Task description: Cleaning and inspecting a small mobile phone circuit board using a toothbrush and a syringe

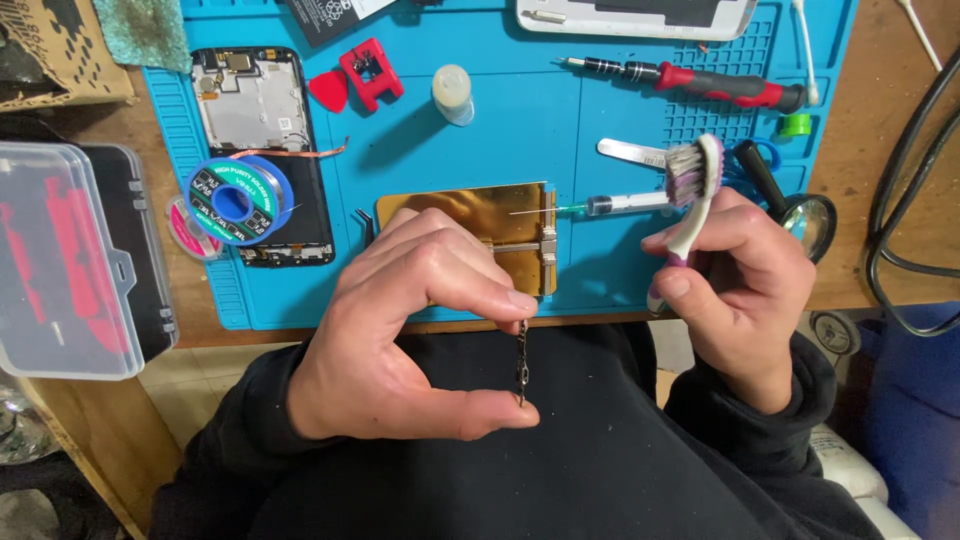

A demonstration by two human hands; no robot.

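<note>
My left hand (415,330) pinches a small, thin circuit board (521,362) edge-on between thumb and fingers, over my lap in front of the table edge. My right hand (735,280) grips a white and purple toothbrush (692,195) with worn bristles, its head pointing up and away, to the right of the board and apart from it. Behind my left hand a gold-coloured board holder (470,215) lies on the blue work mat (520,120).
On the mat lie an opened phone body (250,100), a blue solder spool (238,200), a red pick (330,90), a red clamp (372,72), a small bottle (453,93), a red screwdriver (700,82), a syringe (620,204) and a magnifier (808,215). A clear plastic case (60,260) sits left.
</note>
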